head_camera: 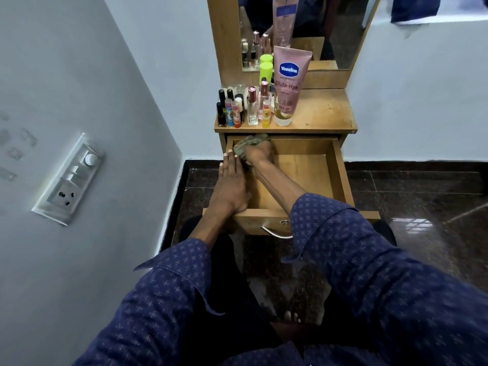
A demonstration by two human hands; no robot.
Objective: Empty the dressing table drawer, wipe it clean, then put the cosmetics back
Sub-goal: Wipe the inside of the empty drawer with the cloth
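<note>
The wooden drawer of the dressing table is pulled out, and the part of its floor that shows holds no cosmetics. My right hand grips a crumpled greenish cloth at the drawer's far left corner. My left hand lies flat with straight fingers along the drawer's left wall. The cosmetics stand on the table top: a pink Vaseline tube, small nail polish bottles, lip balms, perfume bottles and a lime-capped bottle.
A mirror rises behind the table top. A white wall with a switchboard runs close on the left. Dark polished floor lies to the right of the drawer. The drawer's metal handle faces me, above my knees.
</note>
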